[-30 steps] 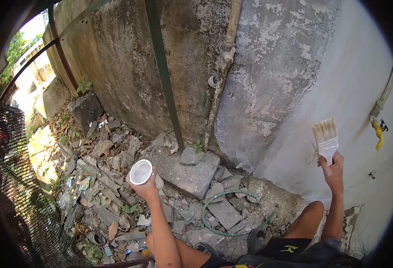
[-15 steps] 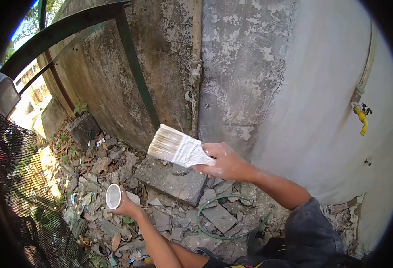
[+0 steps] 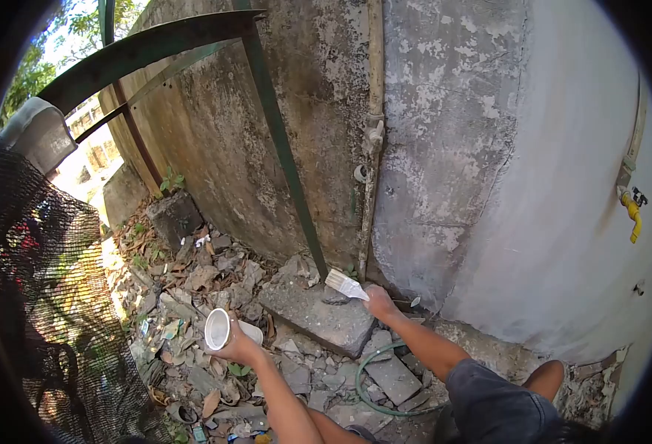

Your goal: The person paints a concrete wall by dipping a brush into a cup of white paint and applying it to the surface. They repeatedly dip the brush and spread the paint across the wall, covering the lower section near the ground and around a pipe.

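In the head view, my left hand (image 3: 241, 349) is closed around a white cup (image 3: 251, 334), which is tilted so its round mouth faces me. The inside looks whitish. My right hand (image 3: 382, 305) grips a flat paintbrush (image 3: 348, 286) by its handle. White paint coats the brush's ferrule, and its pale bristles point up and left, near the foot of a green metal post (image 3: 285, 148). Behind the brush lies a concrete slab (image 3: 315, 314). A weathered grey wall (image 3: 444, 140) rises beyond, with a smoother, whitish stretch (image 3: 555, 222) to its right.
Rubble and dry leaves (image 3: 192, 296) cover the ground. A green hose (image 3: 363, 392) curls among broken blocks. Dark netting (image 3: 52, 281) hangs at the left. A vertical pipe (image 3: 375, 74) runs up the wall, and a yellow tap (image 3: 632, 214) sticks out at the right.
My right hand has lowered the brush and moved it farther from me, toward the wall's base. The view has shifted left. My left hand still holds the cup.
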`<state>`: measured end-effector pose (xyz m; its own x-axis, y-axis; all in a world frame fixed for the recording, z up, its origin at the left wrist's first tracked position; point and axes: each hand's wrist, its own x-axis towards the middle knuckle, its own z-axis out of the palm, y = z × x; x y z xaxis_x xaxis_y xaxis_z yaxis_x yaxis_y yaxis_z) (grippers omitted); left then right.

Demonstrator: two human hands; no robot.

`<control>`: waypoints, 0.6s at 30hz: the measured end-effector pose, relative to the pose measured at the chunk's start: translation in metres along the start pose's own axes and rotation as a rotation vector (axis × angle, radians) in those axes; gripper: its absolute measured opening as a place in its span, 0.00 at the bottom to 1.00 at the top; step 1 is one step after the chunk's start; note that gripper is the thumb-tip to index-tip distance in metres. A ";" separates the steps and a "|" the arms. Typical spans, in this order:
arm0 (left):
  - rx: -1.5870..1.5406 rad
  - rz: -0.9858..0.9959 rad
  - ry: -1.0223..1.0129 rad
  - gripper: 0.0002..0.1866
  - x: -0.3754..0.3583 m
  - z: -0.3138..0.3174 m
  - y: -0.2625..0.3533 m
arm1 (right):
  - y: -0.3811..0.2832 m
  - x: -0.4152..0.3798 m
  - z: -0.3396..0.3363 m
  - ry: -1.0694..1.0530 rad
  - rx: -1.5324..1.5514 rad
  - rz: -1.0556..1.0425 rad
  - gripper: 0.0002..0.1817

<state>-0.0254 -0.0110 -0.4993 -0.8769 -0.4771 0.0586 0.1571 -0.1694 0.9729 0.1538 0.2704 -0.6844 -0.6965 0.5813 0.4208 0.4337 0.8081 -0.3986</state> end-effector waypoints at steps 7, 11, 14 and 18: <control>-0.019 -0.096 -0.040 0.45 0.008 0.003 -0.012 | -0.019 -0.021 0.001 -0.068 0.106 0.149 0.07; -0.101 -0.072 -0.014 0.39 0.016 0.004 -0.019 | -0.065 -0.072 -0.024 -0.083 0.191 0.033 0.08; -0.132 -0.060 0.004 0.35 0.019 0.002 -0.016 | -0.079 -0.077 -0.024 -0.146 0.321 0.010 0.08; -0.163 -0.056 0.015 0.34 0.021 0.001 0.001 | -0.110 -0.060 0.005 -0.157 0.442 0.048 0.11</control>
<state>-0.0438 -0.0205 -0.4971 -0.8799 -0.4752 0.0005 0.1803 -0.3329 0.9255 0.1454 0.1461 -0.6702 -0.7743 0.5680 0.2791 0.2056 0.6429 -0.7378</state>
